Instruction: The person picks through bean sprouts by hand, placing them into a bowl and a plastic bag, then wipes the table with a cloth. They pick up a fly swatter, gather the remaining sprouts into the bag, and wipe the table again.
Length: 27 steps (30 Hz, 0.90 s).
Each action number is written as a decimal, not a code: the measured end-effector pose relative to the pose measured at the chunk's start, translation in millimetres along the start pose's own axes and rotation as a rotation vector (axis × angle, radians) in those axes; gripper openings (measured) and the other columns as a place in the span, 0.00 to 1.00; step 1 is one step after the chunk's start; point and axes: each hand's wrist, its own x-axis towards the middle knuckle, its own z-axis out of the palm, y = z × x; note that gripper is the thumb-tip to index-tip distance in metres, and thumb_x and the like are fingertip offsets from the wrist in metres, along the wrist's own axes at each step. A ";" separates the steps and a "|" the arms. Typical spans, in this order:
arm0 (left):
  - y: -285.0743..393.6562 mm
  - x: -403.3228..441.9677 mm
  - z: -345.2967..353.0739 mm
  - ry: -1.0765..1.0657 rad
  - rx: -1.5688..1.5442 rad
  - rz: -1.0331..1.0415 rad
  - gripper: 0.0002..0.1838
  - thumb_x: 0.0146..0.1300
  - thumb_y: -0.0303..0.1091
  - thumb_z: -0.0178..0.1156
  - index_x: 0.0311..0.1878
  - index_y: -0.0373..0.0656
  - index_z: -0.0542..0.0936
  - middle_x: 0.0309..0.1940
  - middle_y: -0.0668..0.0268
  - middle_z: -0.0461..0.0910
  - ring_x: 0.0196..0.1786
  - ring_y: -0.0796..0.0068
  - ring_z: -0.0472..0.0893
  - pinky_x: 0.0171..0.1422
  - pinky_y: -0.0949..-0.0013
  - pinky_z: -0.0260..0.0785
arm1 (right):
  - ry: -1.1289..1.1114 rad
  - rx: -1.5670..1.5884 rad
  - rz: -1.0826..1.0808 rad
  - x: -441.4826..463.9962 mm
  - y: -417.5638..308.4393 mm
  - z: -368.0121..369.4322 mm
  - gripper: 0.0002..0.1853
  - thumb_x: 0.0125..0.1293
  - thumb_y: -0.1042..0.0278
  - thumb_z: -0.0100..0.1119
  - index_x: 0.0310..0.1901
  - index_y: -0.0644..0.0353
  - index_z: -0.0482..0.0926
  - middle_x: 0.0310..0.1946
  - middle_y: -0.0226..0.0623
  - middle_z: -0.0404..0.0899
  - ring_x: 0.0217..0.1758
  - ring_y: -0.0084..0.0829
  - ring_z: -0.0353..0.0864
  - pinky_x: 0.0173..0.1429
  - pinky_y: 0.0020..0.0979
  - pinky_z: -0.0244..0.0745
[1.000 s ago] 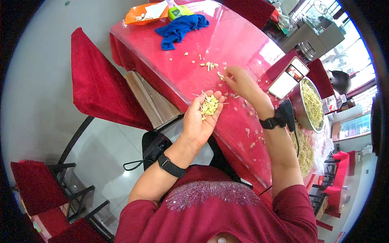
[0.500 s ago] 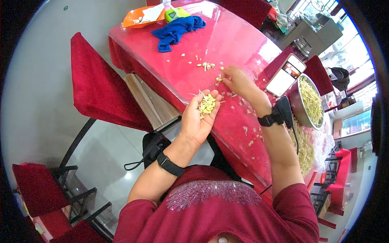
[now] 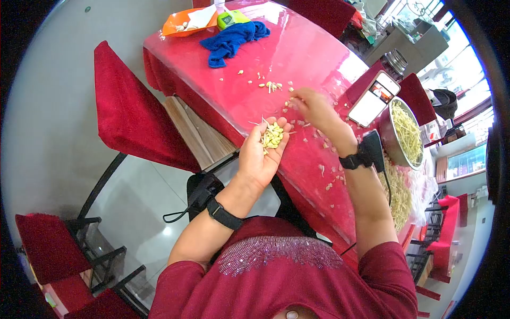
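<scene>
My left hand (image 3: 261, 158) is palm up and cupped at the table's near edge, holding a small heap of yellow bean sprouts (image 3: 272, 136). My right hand (image 3: 313, 109) is above the red table (image 3: 255, 58), its fingers bent and blurred, so what they hold, if anything, is unclear. A few sprout pieces (image 3: 272, 86) lie just beyond it, and small pale husks (image 3: 322, 169) are scattered on the table below its wrist. To the right, a metal bowl (image 3: 407, 135) is full of sprouts, with a pile of sprouts (image 3: 397, 199) beside my right forearm.
A phone (image 3: 374, 99) leans near the bowl. At the table's far left are a blue cloth (image 3: 227, 45), a green pack (image 3: 229, 19) and an orange tray (image 3: 187, 23). A red-covered chair (image 3: 135, 114) stands left of the table, with more chairs lower left.
The camera view has shifted slightly. My right hand has moved a little over the table, and its fingers are now blurred. My left hand still holds the heap.
</scene>
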 end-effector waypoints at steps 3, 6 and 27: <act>1.1 2.3 0.4 -0.002 -0.007 -0.024 0.10 0.61 0.30 0.46 0.43 0.37 0.70 0.43 0.55 0.75 0.48 0.58 0.74 0.50 0.64 0.72 | 0.052 0.202 0.120 -8.7 -8.7 -13.1 0.09 0.57 0.69 0.54 0.37 0.64 0.76 0.27 0.38 0.76 0.30 0.28 0.75 0.34 0.29 0.69; 0.0 11.4 4.4 0.018 -0.017 -0.038 0.10 0.61 0.30 0.46 0.44 0.37 0.71 0.41 0.55 0.75 0.47 0.59 0.75 0.50 0.65 0.72 | -0.048 0.358 0.273 -14.8 -22.0 -29.7 0.09 0.56 0.68 0.54 0.36 0.63 0.77 0.25 0.40 0.77 0.27 0.27 0.75 0.33 0.28 0.69; 0.7 13.2 1.2 -0.039 -0.080 -0.066 0.10 0.61 0.30 0.47 0.43 0.35 0.71 0.40 0.54 0.75 0.45 0.58 0.75 0.50 0.63 0.72 | 0.000 0.250 0.165 -11.6 -26.8 -35.5 0.07 0.54 0.72 0.56 0.33 0.65 0.76 0.23 0.34 0.76 0.27 0.25 0.75 0.32 0.26 0.69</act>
